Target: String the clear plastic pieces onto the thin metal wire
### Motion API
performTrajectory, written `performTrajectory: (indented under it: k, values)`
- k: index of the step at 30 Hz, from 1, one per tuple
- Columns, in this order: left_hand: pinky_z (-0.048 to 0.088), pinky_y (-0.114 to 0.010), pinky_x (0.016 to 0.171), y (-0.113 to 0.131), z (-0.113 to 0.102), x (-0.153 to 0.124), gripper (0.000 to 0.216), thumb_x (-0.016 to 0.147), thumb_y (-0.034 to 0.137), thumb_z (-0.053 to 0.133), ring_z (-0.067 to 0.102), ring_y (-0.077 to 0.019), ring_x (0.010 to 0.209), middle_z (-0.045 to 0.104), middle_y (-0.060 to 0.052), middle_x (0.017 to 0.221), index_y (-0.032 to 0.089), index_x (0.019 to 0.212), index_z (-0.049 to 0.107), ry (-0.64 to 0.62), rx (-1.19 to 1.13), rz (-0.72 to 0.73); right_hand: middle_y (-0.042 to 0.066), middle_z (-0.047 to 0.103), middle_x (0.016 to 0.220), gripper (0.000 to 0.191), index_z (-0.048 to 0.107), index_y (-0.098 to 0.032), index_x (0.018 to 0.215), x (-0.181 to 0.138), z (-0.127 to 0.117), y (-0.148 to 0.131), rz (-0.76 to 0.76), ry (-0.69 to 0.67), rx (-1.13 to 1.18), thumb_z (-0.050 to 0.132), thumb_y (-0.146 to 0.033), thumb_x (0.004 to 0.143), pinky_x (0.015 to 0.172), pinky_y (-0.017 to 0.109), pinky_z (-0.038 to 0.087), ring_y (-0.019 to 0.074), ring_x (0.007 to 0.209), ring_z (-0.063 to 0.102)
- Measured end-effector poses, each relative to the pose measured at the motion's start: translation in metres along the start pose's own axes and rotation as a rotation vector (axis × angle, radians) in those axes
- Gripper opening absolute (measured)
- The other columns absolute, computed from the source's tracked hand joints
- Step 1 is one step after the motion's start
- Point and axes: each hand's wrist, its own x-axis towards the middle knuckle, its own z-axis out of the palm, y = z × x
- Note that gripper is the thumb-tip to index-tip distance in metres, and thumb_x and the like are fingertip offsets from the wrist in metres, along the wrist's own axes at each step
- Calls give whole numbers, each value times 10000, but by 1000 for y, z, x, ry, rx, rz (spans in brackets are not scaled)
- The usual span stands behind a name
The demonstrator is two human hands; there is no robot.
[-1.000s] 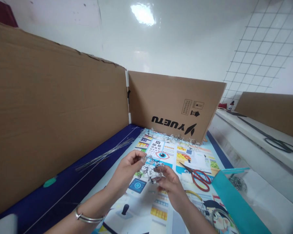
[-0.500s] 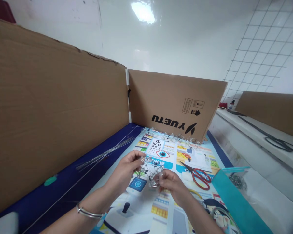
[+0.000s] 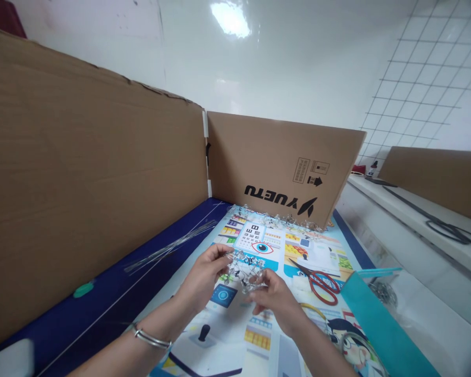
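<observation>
A small cluster of clear beads strung on thin wire (image 3: 245, 269) hangs just above the printed mat, held between both hands. My left hand (image 3: 204, 277) pinches its left side, and a silver bangle (image 3: 151, 339) circles that wrist. My right hand (image 3: 277, 301) pinches the cluster's lower right side with curled fingers. A row of similar clear bead pieces (image 3: 282, 222) lies along the foot of the cardboard wall at the back of the mat.
Red-handled scissors (image 3: 317, 283) lie right of my hands on the colourful printed mat (image 3: 255, 335). Thin wires (image 3: 168, 246) rest on the blue cloth at left. Cardboard walls (image 3: 82, 173) fence the left and back. A teal-edged clear bag (image 3: 377, 314) sits at right.
The bead cluster has turned a little between my fingers, and my right hand has shifted slightly down along it. Both hands stay in about the same place.
</observation>
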Motion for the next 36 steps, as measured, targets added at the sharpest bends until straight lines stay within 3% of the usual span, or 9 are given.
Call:
performTrajectory:
  k: [3, 11, 17, 23, 28, 36]
  values:
    - [351, -204, 557, 0, -3, 3, 165, 703, 188, 622, 461, -91, 592, 542, 17, 744, 174, 863, 580, -25, 45, -11, 14, 622, 802, 283, 515, -184, 750, 2, -6, -3, -19, 55, -5, 738, -286, 608, 500, 246, 465, 159, 657, 605]
    - [386, -221, 618, 2, -5, 5, 167, 753, 212, 603, 488, -99, 648, 547, 13, 774, 192, 909, 546, -128, 107, 17, -8, 596, 706, 317, 585, -202, 877, 4, -17, -13, -40, 166, -7, 738, -276, 610, 554, 244, 437, 142, 651, 549]
    - [435, -244, 651, 12, -2, 0, 225, 765, 260, 606, 511, -120, 751, 530, -15, 962, 228, 976, 534, -156, 81, -33, -19, 553, 719, 244, 606, -184, 826, -1, -13, -24, -60, 246, 73, 724, -245, 621, 605, 221, 411, 108, 655, 498]
    - [422, -221, 628, 15, -1, -3, 217, 782, 274, 588, 504, -133, 760, 533, 0, 806, 224, 991, 557, -174, 85, -24, -4, 571, 795, 186, 581, -187, 827, -4, -4, -28, -119, 288, 92, 656, -186, 657, 606, 230, 417, 119, 687, 509]
    - [437, -249, 658, 22, 6, -9, 142, 783, 260, 575, 511, -141, 790, 544, -34, 1019, 204, 913, 583, -194, 152, 59, -16, 561, 733, 135, 567, -184, 776, -8, 2, -34, -159, 341, 83, 622, -150, 658, 598, 225, 416, 110, 653, 501]
    - [401, -230, 607, 60, 21, -4, 172, 783, 225, 580, 463, -109, 648, 532, 4, 765, 185, 950, 591, -272, 241, 247, -13, 563, 753, 168, 573, -184, 779, -7, 6, -75, -263, 350, 95, 620, -135, 626, 600, 236, 441, 113, 654, 505]
